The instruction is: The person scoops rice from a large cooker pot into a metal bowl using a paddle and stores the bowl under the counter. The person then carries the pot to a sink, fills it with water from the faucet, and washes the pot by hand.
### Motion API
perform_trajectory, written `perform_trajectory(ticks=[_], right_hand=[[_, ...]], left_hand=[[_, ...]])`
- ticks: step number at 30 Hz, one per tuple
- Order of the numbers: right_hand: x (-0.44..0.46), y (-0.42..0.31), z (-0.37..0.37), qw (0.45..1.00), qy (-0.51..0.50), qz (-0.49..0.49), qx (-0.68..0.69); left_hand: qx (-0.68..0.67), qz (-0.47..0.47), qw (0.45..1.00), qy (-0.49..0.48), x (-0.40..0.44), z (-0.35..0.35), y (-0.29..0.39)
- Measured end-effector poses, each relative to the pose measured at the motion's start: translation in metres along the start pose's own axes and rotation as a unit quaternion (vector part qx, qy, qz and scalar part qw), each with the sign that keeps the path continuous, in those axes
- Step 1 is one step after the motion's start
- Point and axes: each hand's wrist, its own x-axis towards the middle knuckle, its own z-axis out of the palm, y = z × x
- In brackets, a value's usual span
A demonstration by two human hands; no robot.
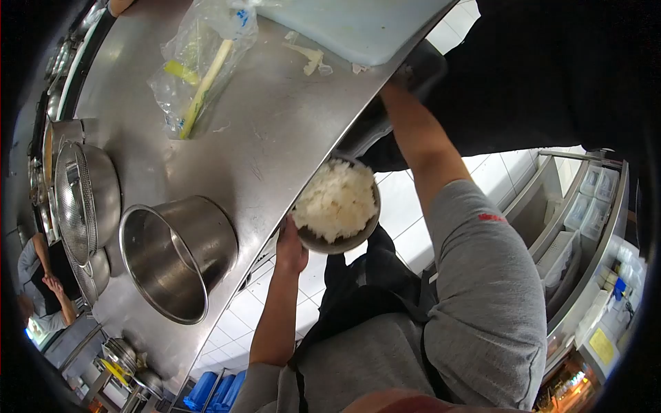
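My left hand [292, 246] grips the rim of a metal bowl [351, 244] heaped with white rice [337, 199], held beside the edge of the steel counter. My right arm reaches up along the counter's edge, and my right hand [399, 74] is at a dark container [430, 69] below the cutting board; its fingers are hidden. A deep steel pot [217, 230] stands on the counter to the left of the bowl.
On the steel counter [255, 148] lie a plastic bag with leeks [206, 82], vegetable scraps [313, 58] and a pale cutting board [344, 27]. Strainers and bowls [103, 182] line the far side. Another person [51, 275] stands beyond. An open drawer [558, 255] is at right.
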Motion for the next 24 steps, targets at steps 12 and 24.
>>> perform_trajectory(ticks=[12, 24], right_hand=[[0.033, 0.032, -0.076, 0.96, 0.171, 0.208, 0.082], [0.015, 0.027, -0.096, 0.886, 0.295, 0.247, 0.259]], left_hand=[[0.433, 0.345, 0.833, -0.006, 0.211, 0.043, -0.033], [-0.139, -0.032, 0.99, 0.017, 0.232, 0.146, -0.005]])
